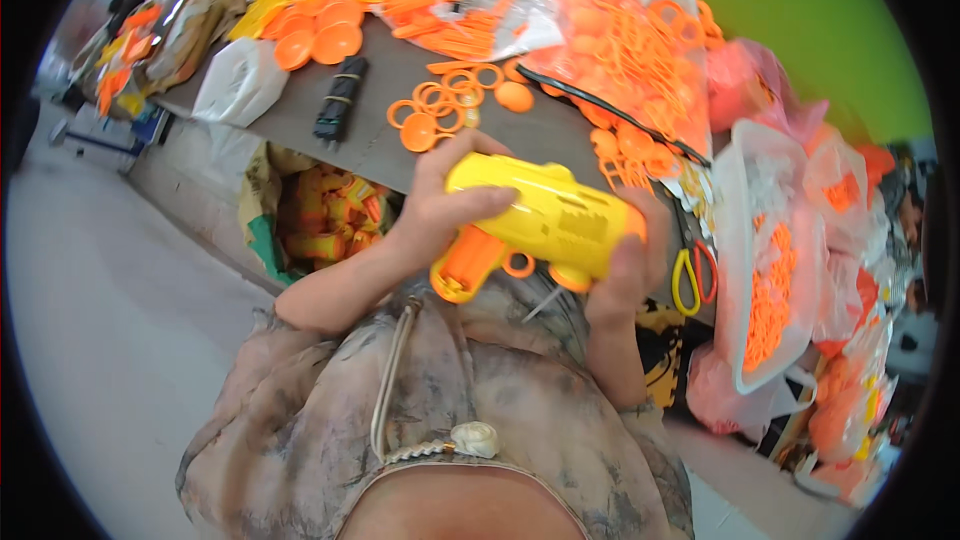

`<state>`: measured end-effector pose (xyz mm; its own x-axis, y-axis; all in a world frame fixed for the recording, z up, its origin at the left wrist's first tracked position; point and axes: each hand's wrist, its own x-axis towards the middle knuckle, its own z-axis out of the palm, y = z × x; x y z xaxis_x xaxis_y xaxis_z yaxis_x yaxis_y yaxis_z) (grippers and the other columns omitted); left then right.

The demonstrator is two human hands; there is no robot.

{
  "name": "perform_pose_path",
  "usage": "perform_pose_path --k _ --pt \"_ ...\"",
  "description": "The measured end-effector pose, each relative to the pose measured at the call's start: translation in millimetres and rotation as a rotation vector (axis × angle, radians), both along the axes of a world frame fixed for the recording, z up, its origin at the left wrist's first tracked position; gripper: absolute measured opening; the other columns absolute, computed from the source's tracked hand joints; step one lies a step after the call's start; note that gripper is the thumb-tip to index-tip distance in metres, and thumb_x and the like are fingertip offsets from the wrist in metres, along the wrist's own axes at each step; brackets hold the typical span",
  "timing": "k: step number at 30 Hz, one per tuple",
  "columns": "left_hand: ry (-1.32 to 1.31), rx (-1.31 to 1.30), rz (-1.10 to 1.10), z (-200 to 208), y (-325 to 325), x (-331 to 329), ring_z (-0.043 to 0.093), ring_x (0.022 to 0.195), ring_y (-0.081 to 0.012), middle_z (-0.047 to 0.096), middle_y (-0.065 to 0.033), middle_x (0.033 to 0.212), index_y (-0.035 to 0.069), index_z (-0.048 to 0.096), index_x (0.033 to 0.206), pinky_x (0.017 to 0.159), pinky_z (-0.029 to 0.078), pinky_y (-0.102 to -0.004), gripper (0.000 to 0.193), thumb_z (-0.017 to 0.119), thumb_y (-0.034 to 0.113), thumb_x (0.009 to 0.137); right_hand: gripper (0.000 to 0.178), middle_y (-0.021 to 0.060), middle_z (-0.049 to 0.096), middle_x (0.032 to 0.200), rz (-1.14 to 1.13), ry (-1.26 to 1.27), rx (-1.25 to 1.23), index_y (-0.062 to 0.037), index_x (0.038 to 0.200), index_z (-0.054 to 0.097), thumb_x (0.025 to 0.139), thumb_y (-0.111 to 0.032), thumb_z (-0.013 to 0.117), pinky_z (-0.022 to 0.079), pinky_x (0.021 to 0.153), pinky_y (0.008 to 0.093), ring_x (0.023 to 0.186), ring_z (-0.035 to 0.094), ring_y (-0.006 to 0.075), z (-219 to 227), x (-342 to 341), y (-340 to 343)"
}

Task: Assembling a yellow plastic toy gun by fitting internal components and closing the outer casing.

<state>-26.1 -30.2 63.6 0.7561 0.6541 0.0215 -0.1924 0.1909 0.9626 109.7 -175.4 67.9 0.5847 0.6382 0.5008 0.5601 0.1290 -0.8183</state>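
Note:
Both hands hold a yellow and orange plastic toy gun (545, 205) in front of my chest, above the table's near edge. My left hand (452, 192) is closed round its left end, thumb lying across the yellow body. Around the right end, next to an orange part, my right hand (630, 258) is closed, its fingers partly hidden by the toy. Below the body the handle hangs toward me, with an open orange hollow (468, 262) in it. A thin pale rod (543, 304) sticks out beneath the toy; what it belongs to I cannot tell.
On the grey table (375, 135) lie orange rings (438, 97), orange cups (318, 25), a bundle of black cables (341, 100) and yellow-and-red-handled scissors (686, 280). A white tub (745, 340) holds orange parts at right. A sack (262, 210) of yellow-orange pieces stands below the left edge.

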Motion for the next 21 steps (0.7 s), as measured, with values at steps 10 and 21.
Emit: perform_pose_path --k 10,21 --pt "-0.037 0.098 -0.076 1 -4 -8 0.057 0.086 -0.0143 0.058 -0.0101 0.098 -0.003 0.051 0.105 0.075 0.046 -0.0275 0.047 0.069 0.023 0.070 0.054 0.0126 0.054 0.089 -0.040 0.091 0.171 0.0049 0.101 0.050 0.090 -0.045 0.032 0.042 0.072 0.0294 0.079 0.052 0.0185 -15 -9 4" --pt "0.324 0.631 -0.258 -16 24 1 0.058 0.080 -0.0142 0.061 -0.0082 0.087 -0.002 0.054 0.103 0.071 0.046 -0.0270 0.039 0.063 0.030 0.082 0.044 0.0090 0.052 0.092 0.074 0.503 0.096 0.0032 0.111 0.046 0.092 -0.036 0.042 0.042 0.072 0.0251 0.082 0.052 0.0135 -57 13 5"
